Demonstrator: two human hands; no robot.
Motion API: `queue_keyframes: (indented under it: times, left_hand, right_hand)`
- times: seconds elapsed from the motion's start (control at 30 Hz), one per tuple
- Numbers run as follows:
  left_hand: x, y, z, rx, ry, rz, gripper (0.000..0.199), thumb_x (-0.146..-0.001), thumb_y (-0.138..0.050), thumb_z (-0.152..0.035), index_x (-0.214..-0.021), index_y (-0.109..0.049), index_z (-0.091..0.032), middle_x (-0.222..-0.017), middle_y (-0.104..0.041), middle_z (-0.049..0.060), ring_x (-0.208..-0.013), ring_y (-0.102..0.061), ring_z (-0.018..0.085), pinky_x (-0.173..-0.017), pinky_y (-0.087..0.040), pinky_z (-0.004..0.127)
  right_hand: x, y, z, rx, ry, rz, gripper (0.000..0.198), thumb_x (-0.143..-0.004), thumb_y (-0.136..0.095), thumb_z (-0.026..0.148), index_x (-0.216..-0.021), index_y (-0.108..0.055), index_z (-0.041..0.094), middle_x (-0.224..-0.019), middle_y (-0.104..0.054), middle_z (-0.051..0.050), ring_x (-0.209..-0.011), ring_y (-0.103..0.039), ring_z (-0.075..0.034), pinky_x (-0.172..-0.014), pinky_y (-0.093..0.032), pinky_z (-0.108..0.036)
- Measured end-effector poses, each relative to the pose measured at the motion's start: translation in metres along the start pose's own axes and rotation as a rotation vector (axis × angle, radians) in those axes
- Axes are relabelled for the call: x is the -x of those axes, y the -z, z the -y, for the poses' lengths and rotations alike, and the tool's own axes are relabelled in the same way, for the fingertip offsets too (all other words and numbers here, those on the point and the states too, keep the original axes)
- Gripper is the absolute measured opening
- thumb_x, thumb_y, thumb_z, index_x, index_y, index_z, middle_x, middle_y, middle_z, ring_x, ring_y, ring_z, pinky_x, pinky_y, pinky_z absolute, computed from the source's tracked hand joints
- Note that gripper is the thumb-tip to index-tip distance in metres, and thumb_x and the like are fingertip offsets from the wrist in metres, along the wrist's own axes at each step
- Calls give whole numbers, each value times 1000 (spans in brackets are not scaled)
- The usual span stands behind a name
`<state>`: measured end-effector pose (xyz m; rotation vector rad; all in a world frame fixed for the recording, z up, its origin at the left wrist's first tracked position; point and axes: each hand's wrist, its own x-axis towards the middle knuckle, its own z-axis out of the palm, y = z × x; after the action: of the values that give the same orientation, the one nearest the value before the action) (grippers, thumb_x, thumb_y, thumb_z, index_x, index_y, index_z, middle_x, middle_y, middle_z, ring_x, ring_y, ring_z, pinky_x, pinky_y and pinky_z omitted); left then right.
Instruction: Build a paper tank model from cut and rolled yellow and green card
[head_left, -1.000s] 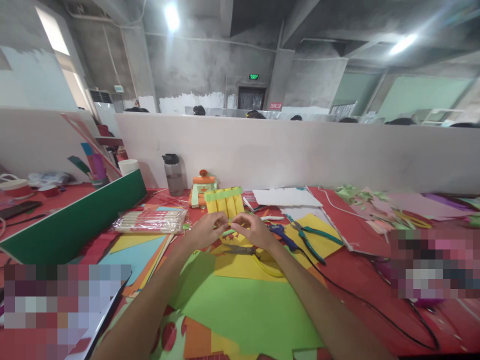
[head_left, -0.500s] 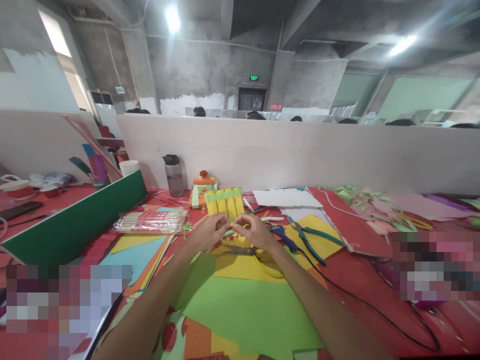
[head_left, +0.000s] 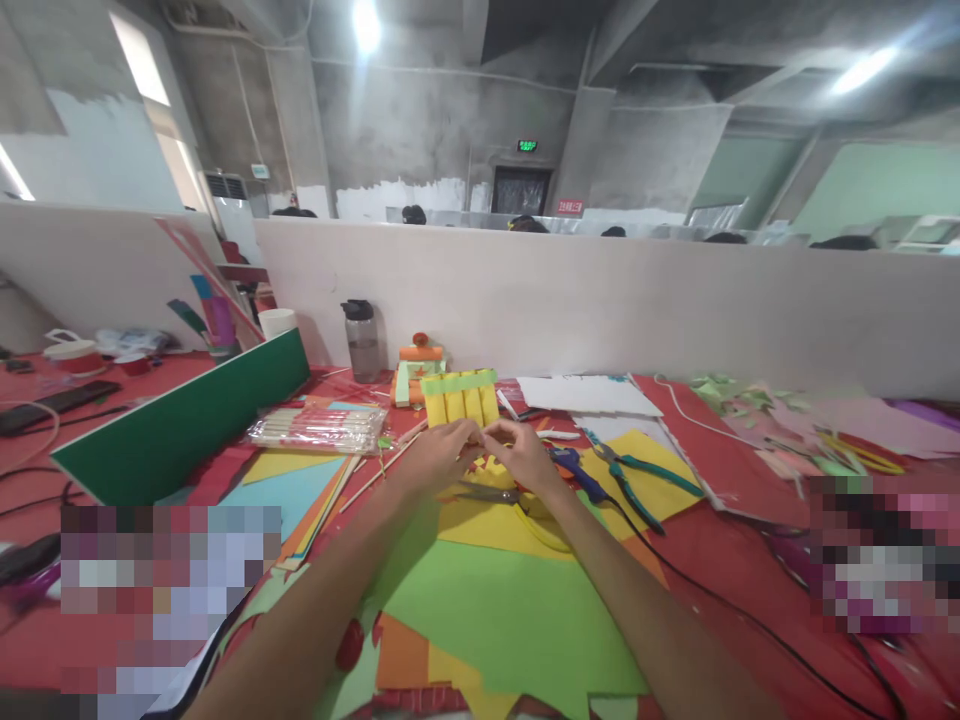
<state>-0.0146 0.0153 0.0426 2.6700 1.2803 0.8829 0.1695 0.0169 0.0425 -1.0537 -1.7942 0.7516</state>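
My left hand (head_left: 448,452) and my right hand (head_left: 527,455) meet over the middle of the table with fingertips pinched together. Whatever is between them is too small or hidden to make out. Just beyond stands a yellow folded-paper piece (head_left: 457,402) with a light green strip along its top. Below the hands lie small yellow paper cut-outs (head_left: 491,470) and scissors (head_left: 541,527) with yellow handles, blades pointing left. Under the forearms is a large green paper sheet (head_left: 510,610). A blue glue gun (head_left: 581,474) and teal-handled pliers (head_left: 637,468) rest beside my right hand.
An orange and green paper model (head_left: 420,372) and a water bottle (head_left: 362,343) stand by the white partition (head_left: 585,300). To the left are a bag of wooden sticks (head_left: 319,430) and a green board (head_left: 195,425). Paper scraps (head_left: 735,400) and a black cord (head_left: 742,590) lie right.
My hands have drawn closer, so the fingertips now touch or nearly touch. The whole view has shifted slightly, moving the scene to the right. Objects on the table stay in place.
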Motion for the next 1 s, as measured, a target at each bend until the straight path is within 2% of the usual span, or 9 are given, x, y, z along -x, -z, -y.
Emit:
queue_keyframes:
  times: [0.27, 0.43, 0.63, 0.8, 1.0]
  left_hand:
    - [-23, -2, -6, -124, -100, 27, 17, -100, -45, -36, -103, -55, -22, -95, -70, 5, -88, -66, 23, -73, -44, 29]
    - [-23, -8, -6, -107, -54, 37, 14, -99, -47, -31, -104, -57, -22, -94, -70, 6, -87, -66, 22, -76, -45, 30]
    - [-15, -9, -2, -27, -48, 9, 22, -101, -40, -35, -103, -57, -22, -90, -69, 6, -84, -65, 22, -75, -45, 29]
    - [-13, -11, 0, -30, -15, 17, 20, -99, -46, -38, -108, -55, -23, -90, -69, 5, -84, -66, 21, -75, -44, 29]
    - [-10, -13, 5, -14, 26, 25, 24, -102, -39, -41, -106, -57, -24, -87, -71, 4, -80, -67, 21, -66, -40, 27]
  right_hand:
    - [-2, 9, -11, 36, 11, -60, 21, -88, -60, 36, -86, -69, 18, -82, -74, -7, -72, -68, -22, -62, -52, -30]
    - [0, 10, -13, 77, 58, -58, 21, -89, -59, 36, -87, -71, 19, -83, -75, -6, -74, -68, -22, -64, -52, -30]
    - [3, 9, -7, 129, 116, -24, 19, -90, -58, 29, -95, -73, 19, -90, -75, -6, -79, -67, -22, -69, -50, -29]
    - [4, 10, -7, 170, 135, -25, 23, -92, -52, 26, -99, -73, 19, -96, -75, -8, -83, -67, -23, -71, -50, -31]
    - [4, 9, -6, 180, 153, -3, 20, -90, -56, 23, -99, -73, 20, -98, -75, -7, -87, -68, -23, -78, -51, -33]
